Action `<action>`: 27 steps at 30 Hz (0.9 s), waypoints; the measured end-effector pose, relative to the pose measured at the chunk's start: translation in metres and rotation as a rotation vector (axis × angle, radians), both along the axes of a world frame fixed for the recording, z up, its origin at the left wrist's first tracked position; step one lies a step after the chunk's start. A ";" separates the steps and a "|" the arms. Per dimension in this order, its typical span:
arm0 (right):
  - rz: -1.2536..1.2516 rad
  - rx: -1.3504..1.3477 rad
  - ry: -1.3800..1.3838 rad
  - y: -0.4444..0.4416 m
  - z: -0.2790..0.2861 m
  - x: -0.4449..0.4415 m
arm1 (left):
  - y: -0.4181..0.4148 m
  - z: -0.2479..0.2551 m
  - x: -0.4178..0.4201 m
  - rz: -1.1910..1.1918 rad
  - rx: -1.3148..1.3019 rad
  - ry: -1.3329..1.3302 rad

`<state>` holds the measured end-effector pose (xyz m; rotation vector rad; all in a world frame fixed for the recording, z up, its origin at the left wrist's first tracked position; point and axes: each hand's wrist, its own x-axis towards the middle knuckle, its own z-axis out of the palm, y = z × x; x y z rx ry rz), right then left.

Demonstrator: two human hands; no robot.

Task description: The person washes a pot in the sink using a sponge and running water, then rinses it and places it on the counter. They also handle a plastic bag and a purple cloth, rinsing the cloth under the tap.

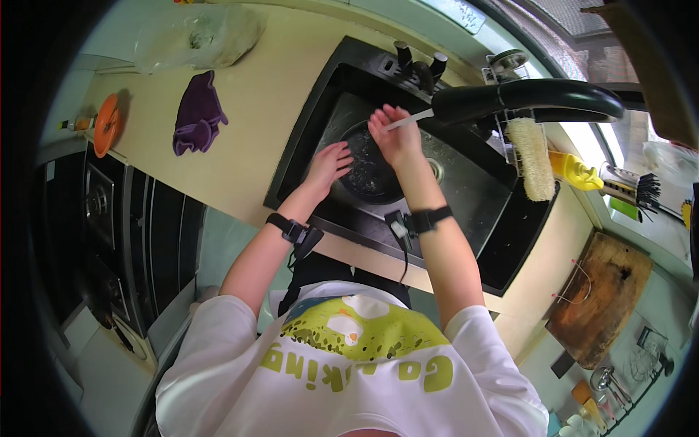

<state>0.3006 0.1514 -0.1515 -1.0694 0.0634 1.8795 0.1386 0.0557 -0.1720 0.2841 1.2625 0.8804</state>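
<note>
Under a white stream of water (412,118) from the black faucet (469,104), my right hand (396,136) is held palm up, empty. The water meets its fingers. My left hand (327,166) is also empty, its fingers apart at the left side of a dark round pan (377,188). That pan rests in the black sink (472,191); wet glints or bubbles show inside it, and my right hand and forearm hide part of its right side. A metal drain (436,170) shows just right of my right forearm. Black straps with small devices circle both wrists.
A purple cloth (197,117) and an orange lid-like object (106,125) are on the left counter (256,87). A loofah (529,158) hangs from a wire rack beside a yellow bottle (576,170). At right stands a wooden cutting board (600,300), with utensils (609,382) hanging nearby.
</note>
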 end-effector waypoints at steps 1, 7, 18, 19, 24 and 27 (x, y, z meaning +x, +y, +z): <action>-0.007 -0.035 -0.063 0.009 0.004 -0.013 | 0.004 0.004 0.003 0.012 0.002 -0.014; 0.290 0.092 -0.204 -0.014 0.013 0.011 | 0.045 -0.004 0.026 0.096 -0.013 -0.156; 0.730 0.166 -1.388 -0.110 -0.080 0.177 | 0.106 -0.026 0.080 -0.093 0.085 -0.023; 0.782 0.186 -1.377 -0.106 -0.080 0.166 | 0.100 -0.024 0.065 -0.101 0.128 0.115; 0.966 0.161 -1.478 -0.093 -0.093 0.121 | 0.050 -0.044 0.003 -0.767 0.142 1.259; 1.049 0.233 -1.660 -0.088 -0.084 0.106 | 0.020 -0.060 -0.017 -0.741 -0.016 0.708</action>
